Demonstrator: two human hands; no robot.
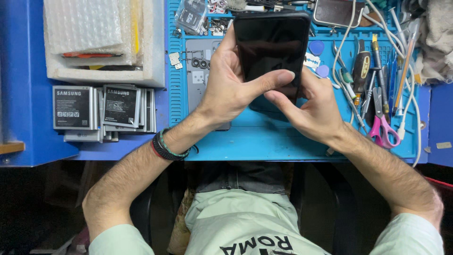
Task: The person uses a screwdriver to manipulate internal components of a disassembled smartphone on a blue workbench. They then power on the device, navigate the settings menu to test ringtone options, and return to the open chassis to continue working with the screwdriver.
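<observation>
A black smartphone [270, 45] with a dark screen is held up over the blue work mat [264, 139]. My left hand [226, 87] grips its left side, the thumb pressed across the lower screen. My right hand [314, 106] holds its lower right corner, fingers curled against the bottom edge. A grey phone back cover [198, 66] with camera rings lies on the mat under my left hand, partly hidden.
Pink-handled scissors [383, 128], screwdrivers, tweezers and white cables crowd the mat's right side. Stacked phone batteries [101, 111] sit at left below a white foam box [101, 40] of bubble wrap. Blue picks [317, 47] lie near the phone. The desk edge runs beneath my wrists.
</observation>
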